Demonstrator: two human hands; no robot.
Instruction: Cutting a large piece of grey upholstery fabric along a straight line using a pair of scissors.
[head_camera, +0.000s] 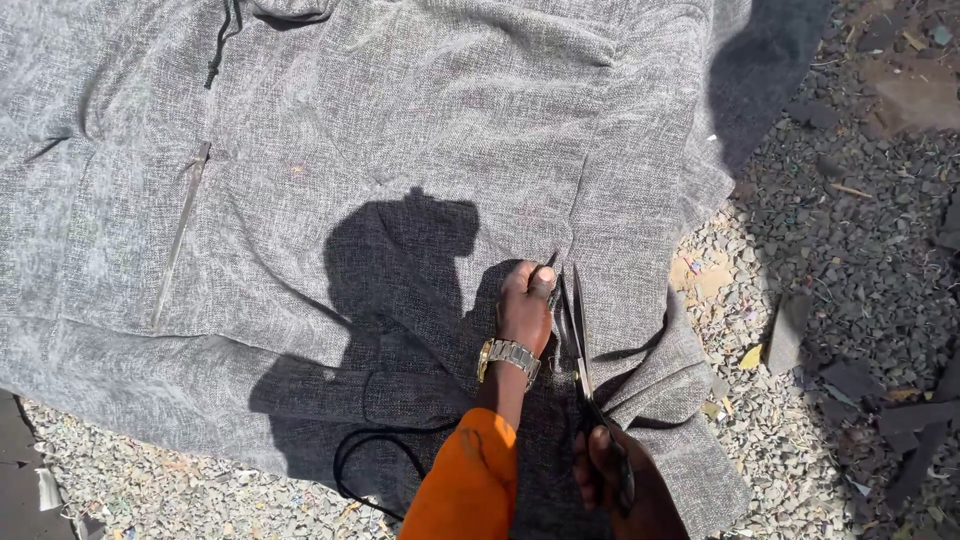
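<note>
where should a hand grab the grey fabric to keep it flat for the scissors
Probably right beside the cut line, as the left hand does now: pinching the grey fabric at the blade tips of the scissors. Come from the near edge, on the left of the blades, since the right hand fills the handles below and the cloth there folds and sags toward the gravel.

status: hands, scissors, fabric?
Left hand pinning grey fabric beside the cut. Right hand gripping scissors, blades in cloth. Black cord nearby.

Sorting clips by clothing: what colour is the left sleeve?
Orange sleeve, seen in the head view.
</note>
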